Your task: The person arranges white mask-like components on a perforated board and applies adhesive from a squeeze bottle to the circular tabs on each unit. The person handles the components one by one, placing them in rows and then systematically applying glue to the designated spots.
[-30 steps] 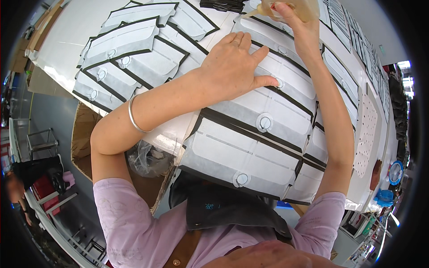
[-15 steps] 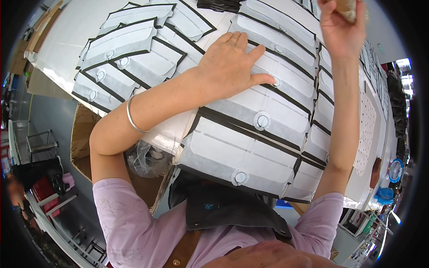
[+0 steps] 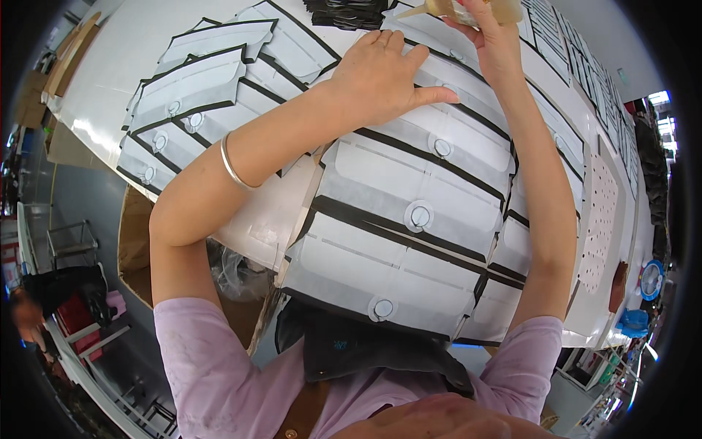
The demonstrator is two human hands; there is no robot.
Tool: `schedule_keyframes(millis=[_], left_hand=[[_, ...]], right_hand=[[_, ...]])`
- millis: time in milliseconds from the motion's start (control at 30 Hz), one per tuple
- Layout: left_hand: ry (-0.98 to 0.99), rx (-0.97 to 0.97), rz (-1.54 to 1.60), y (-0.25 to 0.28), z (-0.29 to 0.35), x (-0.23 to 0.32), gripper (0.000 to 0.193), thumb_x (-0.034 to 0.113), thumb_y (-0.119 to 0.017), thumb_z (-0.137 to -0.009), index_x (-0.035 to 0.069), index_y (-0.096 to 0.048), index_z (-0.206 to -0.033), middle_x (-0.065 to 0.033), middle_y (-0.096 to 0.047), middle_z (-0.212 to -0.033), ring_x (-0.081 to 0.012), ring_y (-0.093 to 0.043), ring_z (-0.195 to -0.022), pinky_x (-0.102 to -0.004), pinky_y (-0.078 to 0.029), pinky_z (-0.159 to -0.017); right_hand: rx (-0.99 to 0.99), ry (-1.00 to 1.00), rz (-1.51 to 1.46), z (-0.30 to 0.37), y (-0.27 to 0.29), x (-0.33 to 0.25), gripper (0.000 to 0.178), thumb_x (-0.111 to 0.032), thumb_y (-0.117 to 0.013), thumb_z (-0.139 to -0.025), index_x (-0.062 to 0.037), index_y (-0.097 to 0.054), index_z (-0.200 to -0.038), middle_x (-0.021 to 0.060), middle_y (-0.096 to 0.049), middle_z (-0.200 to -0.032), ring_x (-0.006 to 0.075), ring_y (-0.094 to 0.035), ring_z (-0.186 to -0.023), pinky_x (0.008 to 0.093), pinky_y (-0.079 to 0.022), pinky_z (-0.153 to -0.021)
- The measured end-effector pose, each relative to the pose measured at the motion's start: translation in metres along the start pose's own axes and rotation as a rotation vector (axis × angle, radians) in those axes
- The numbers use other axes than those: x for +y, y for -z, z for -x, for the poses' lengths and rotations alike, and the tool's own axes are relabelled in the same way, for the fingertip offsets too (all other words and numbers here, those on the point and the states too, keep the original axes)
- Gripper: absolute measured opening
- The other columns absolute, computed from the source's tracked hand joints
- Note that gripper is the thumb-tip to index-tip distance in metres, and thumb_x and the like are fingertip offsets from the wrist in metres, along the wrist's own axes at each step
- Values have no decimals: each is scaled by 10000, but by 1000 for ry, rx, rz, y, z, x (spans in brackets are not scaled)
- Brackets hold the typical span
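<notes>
My left hand (image 3: pixel 380 77) lies palm down on the overlapping row of white panels, fingers pointing away and thumb stretched to the right. These flat panels have black edges and a round disc each; the nearest panel (image 3: pixel 365 256) lies at the table's front edge. At the far end of the row, my right hand (image 3: pixel 499 45) is closed around a squeeze bottle (image 3: pixel 455 10) of yellowish, see-through plastic. Its thin nozzle points left, above the far panels. Part of the bottle is hidden by my fingers, and I cannot tell whether the nozzle touches a panel.
A loose pile of similar panels (image 3: pixel 194 84) covers the table's left part. Behind the row sits a stack of black pieces (image 3: pixel 345 13). At right are a perforated board (image 3: pixel 603 212) and a blue ring (image 3: pixel 651 279). Below the left edge stands a cardboard box (image 3: pixel 135 252).
My right hand has swung left with the bottle, from beyond the row's right side to over its far end. My left hand has slid slightly farther away, still spread on the panels.
</notes>
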State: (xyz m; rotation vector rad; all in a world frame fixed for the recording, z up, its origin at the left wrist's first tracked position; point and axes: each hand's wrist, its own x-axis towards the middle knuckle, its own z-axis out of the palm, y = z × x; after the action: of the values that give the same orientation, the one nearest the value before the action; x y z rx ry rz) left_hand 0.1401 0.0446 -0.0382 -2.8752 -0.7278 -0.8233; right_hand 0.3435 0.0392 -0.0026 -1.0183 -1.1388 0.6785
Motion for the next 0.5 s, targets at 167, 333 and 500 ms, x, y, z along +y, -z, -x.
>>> schedule_keyframes(millis=[167,333,500], left_hand=[[-9,-24,53,-6,0,-4,841,743,-533,-890,-23,-628,-1224,-310,-641,-1121,-443,-627,-1075,-476,-445,-1053],[17,-74,64,-2,-2,1,869,763,-543,-867,-25,-629,-1222,-305,-643,-1117,-436,-627,-1091,-473,-439,-1065],[12,-67,52,-3,-2,1,875,771,-545,-858,-23,-635,-1215,-301,-647,-1099,-433,-634,-1081,-474,-441,-1068]], right_hand=[[-78,-42,37,-4,4,7,416,-292,-737,-944,-49,-591,-1249,73,-682,-1090,173,-695,-969,320,-609,-774],[-64,-4,61,-12,4,16,366,-271,-745,-936,-51,-629,-1205,57,-681,-1069,163,-687,-959,312,-597,-778],[-8,83,143,-22,1,23,393,-253,-784,-904,-32,-644,-1197,62,-681,-1066,162,-670,-967,310,-568,-824]])
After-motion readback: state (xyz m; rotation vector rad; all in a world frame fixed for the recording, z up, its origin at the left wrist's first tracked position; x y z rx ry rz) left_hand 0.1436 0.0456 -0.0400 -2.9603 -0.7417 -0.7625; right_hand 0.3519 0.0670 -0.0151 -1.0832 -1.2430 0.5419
